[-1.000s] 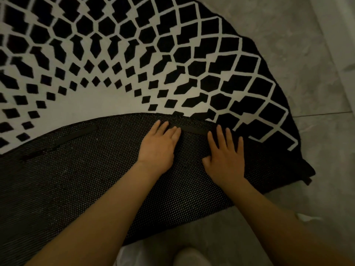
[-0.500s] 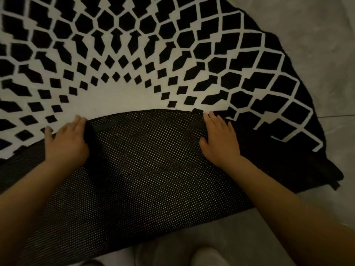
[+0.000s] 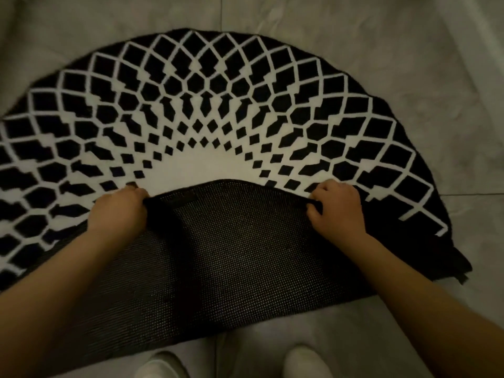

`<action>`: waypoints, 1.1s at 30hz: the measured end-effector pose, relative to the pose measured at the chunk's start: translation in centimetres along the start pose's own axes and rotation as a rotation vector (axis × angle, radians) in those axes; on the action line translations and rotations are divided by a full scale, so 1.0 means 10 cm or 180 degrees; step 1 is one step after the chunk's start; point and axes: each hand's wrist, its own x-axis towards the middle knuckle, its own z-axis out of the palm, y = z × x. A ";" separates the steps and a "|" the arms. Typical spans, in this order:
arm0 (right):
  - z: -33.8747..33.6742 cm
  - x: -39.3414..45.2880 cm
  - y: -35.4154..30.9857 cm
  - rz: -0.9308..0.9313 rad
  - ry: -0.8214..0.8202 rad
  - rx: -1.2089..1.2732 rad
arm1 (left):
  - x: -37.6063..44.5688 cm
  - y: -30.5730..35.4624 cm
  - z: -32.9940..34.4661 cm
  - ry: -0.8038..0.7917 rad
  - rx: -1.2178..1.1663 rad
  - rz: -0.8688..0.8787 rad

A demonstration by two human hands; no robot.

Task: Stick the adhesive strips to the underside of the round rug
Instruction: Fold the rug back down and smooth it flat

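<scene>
Both hands, left hand and right hand, each grip the folded-over edge of a round black-and-white patterned rug (dotted black underside up); a dark strip, possibly adhesive, lies near that edge.

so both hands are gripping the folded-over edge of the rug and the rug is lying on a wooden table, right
Not quite. The head view shows both hands, left hand and right hand, gripping the folded-over edge of the rug, but it lies on a grey tiled floor, not a wooden table.
</scene>
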 end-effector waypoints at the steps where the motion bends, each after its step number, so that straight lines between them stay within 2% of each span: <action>1: -0.20 -0.06 -0.06 -0.0049 -0.0081 0.0089 | -0.15 -0.02 -0.17 -0.0123 -0.0028 -0.0096; 6: -0.99 -0.31 -0.29 -0.0116 -0.0304 0.0341 | -0.69 -0.07 -0.80 -0.0564 0.0127 -0.0205; 9: -1.59 -0.46 -0.38 -0.0254 -0.0745 0.0295 | -1.10 -0.08 -1.23 -0.0631 0.0255 -0.0250; 13: -2.35 -0.74 -0.51 -0.0904 -0.1499 -0.0551 | -1.71 -0.01 -1.63 -0.0594 0.0292 -0.0398; 17: -2.82 -1.27 -0.73 -0.1519 -0.1624 -0.1119 | -2.39 -0.04 -1.83 -0.0515 0.0148 -0.0359; 23: -3.07 -1.75 -1.01 -0.1683 -0.1981 -0.1427 | -3.24 -0.14 -1.89 -0.0578 -0.0104 -0.0369; 26: -3.06 -1.98 -1.11 -0.1572 -0.1991 -0.1596 | -3.59 -0.14 -1.82 -0.0621 -0.0301 -0.0394; 29: -2.96 -2.21 -1.10 -0.1401 -0.1865 -0.1713 | -3.82 -0.06 -1.64 -0.0813 -0.0387 -0.0414; 33: -2.70 -2.48 -0.98 -0.1062 -0.1989 -0.1693 | -3.94 0.07 -1.38 -0.1230 -0.0400 -0.0420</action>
